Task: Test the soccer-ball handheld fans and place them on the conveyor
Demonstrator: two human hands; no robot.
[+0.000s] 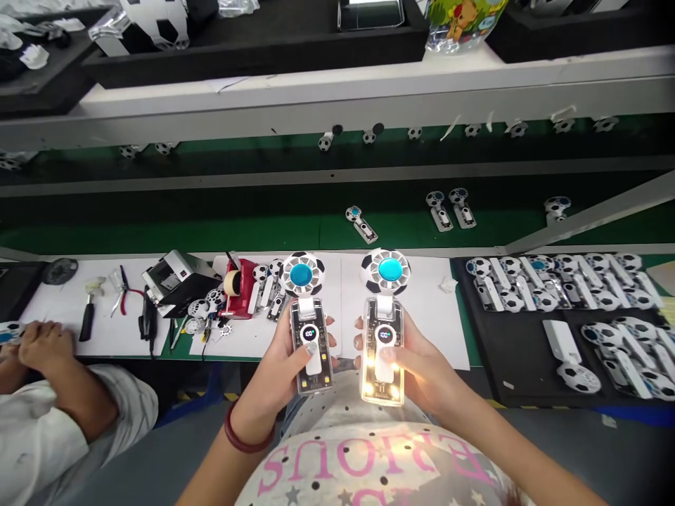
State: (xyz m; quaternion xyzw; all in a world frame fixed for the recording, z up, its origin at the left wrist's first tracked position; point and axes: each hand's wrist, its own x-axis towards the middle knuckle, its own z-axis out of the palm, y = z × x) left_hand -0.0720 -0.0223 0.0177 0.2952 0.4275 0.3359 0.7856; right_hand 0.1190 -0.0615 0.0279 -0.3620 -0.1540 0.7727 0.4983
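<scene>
My left hand (285,365) is closed around a handheld fan (310,376) with a football-patterned round head and a blue centre. Its clear handle shows a small lit display reading 100, and my thumb rests near the white panel under it. In my right hand (422,358) is a matching handheld fan (390,270), held upright beside the first with a gap between them. Its display also reads about 100, and warm yellow lights glow in the lower handle. That thumb presses on or lies over the white panel.
A black tray (519,365) at the right bears rows of similar fans. Several more lie on the green conveyor (295,235). Left are a red tape dispenser (245,288), a black-and-white box-shaped device (176,281), pliers (124,289) and a hammer (88,313). A co-worker's hands (45,344) rest far left.
</scene>
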